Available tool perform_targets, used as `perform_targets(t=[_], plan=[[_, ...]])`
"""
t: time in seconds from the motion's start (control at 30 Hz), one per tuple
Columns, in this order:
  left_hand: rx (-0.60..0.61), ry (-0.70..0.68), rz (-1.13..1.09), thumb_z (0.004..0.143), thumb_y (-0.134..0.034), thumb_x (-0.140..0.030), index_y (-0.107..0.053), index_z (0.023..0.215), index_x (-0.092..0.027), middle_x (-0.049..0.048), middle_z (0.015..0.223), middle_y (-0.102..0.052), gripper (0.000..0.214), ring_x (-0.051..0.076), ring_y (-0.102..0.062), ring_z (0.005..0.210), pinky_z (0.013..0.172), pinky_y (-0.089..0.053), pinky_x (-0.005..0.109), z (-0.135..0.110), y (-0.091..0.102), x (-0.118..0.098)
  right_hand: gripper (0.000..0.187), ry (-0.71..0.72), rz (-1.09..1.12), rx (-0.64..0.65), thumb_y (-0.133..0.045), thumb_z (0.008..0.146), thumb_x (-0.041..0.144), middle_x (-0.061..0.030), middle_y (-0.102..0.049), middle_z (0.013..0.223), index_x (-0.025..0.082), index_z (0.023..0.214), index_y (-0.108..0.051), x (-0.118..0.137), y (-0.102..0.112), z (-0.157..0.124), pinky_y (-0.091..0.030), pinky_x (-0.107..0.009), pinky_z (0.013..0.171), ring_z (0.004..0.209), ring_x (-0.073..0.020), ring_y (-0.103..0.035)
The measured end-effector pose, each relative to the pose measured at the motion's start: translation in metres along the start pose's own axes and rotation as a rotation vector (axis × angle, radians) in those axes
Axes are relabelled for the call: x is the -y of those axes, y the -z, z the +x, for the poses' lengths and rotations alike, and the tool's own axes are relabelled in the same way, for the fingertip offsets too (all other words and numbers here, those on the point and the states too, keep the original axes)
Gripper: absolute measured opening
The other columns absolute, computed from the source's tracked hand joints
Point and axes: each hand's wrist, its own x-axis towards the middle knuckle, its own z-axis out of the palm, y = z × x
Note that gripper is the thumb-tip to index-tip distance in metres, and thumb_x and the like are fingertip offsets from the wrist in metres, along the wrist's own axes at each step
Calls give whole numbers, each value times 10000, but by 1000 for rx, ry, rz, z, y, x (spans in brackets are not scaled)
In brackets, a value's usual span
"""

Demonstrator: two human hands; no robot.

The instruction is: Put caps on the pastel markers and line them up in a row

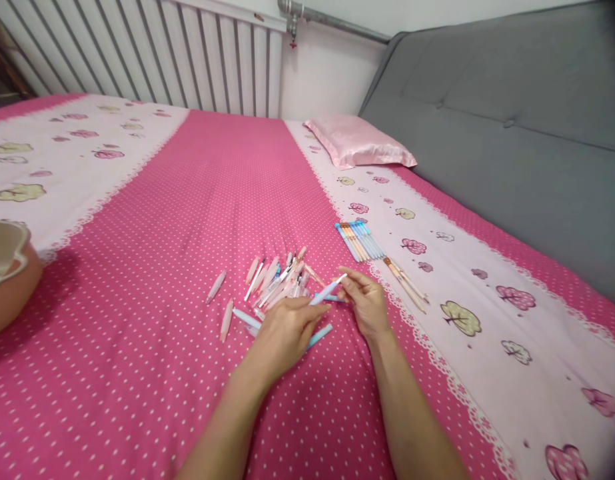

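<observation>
My left hand [287,327] is closed around the barrel of a pale blue-lavender pen [323,295], tilted up to the right. At its thin white tip, the bent fingers of my right hand [366,301] pinch the end. Under and beyond the hands lies a loose pile of pen parts [282,280], mostly pale pink and clear, with a few blue pieces. A light blue tube [320,335] sticks out beside my left hand, and another pale blue barrel [246,318] lies to its left. Two pink barrels [226,320] [216,287] rest apart from the pile.
A neat row of blue and orange-topped pens [360,241] lies beyond my right hand, with brown-ended pens [406,285] nearer. An orange-pink bowl [30,280] stands at left. Pink dotted bedding [212,180] spreads underneath; a pillow [360,140] and grey headboard [507,87] are behind.
</observation>
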Motion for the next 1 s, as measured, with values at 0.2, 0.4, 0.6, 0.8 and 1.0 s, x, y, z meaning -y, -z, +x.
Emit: perform_targets(t=[0.2, 0.4, 0.6, 0.8, 1.0], plan=[[13, 42, -51, 874, -360, -127, -579, 1192, -247, 38, 826, -653, 404, 143, -571, 712, 651, -413, 236, 0, 0, -2, 356, 34, -87, 136, -607, 793, 343, 47, -579, 539, 204, 1120, -631, 4, -1, -5, -352, -189, 466, 463, -56, -446], [-67, 166, -48, 914, -335, -248, -278, 1403, -218, 51, 841, -663, 494, 187, -597, 765, 707, -443, 297, -1, 2, -2, 380, 51, -20, 202, -602, 802, 297, 42, -613, 620, 261, 1180, -590, 8, -2, -6, -364, -192, 478, 482, -57, -448], [-308, 111, 237, 861, -388, -146, -616, 1057, -185, 74, 942, -664, 303, 221, -558, 927, 932, -344, 438, 1, 7, 5, 287, 36, 68, 306, -629, 787, 266, 12, -681, 730, 308, 1069, -657, 9, -6, -13, -400, -197, 503, 547, -67, -506], [-488, 87, 278, 819, -475, -139, -666, 960, -197, 66, 939, -659, 244, 225, -537, 938, 874, -385, 407, 1, 6, 10, 202, 0, 117, 361, -654, 771, 315, -20, -716, 790, 284, 964, -707, 11, -13, -21, -432, -216, 528, 556, -76, -534], [-640, 226, 301, 758, -529, -121, -712, 894, -227, 74, 890, -581, 251, 204, -512, 809, 687, -418, 325, -2, 2, 16, 149, -44, 105, 468, -685, 743, 292, -7, -719, 765, 281, 887, -725, 17, -27, -30, -484, -227, 535, 551, -86, -576]])
